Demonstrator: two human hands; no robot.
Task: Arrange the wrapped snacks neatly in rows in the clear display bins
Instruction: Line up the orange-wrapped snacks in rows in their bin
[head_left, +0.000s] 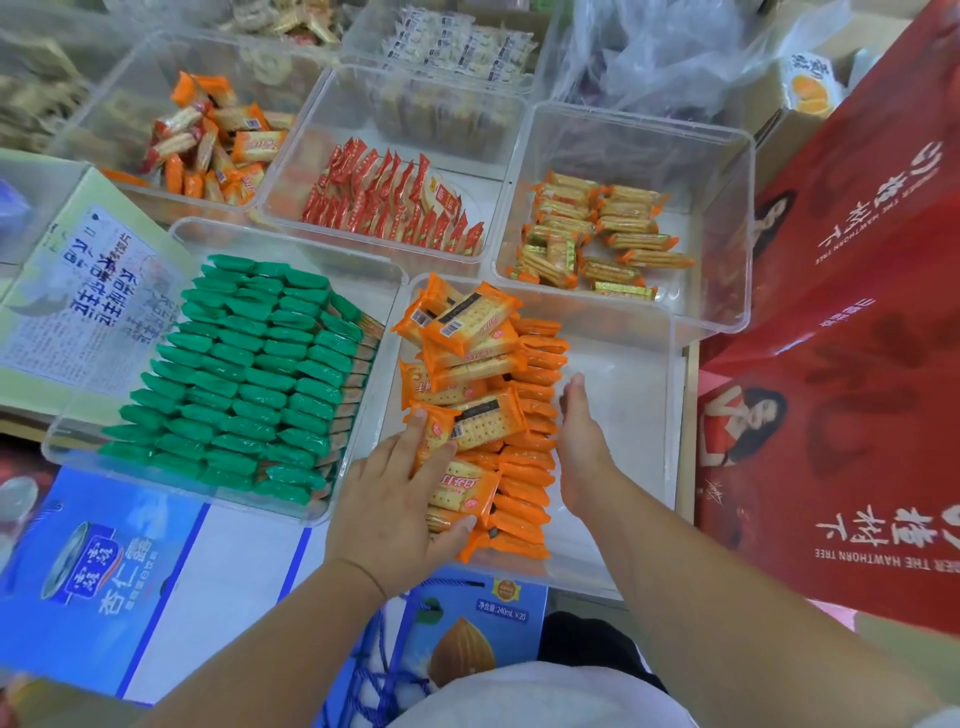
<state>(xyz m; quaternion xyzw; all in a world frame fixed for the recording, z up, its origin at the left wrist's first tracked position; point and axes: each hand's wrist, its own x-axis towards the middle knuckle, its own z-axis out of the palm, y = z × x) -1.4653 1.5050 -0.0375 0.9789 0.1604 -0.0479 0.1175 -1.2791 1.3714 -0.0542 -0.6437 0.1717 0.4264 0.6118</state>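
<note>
A clear bin (623, 415) at the near centre holds orange cracker packets (530, 405) stacked in rows along its left side. The left hand (400, 499) grips one orange packet (460, 491) at the stack's near end, fingers curled over the top and thumb beneath. The right hand (582, 447) rests edge-on against the stack's right side, fingers straight and pressed together. Just to the left, a second bin (291, 243) holds green packets (244, 374) in tidy rows.

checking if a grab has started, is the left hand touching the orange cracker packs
Touching. The head view shows the left hand with fingers laid over the orange cracker packs and its thumb curled under one.
</note>
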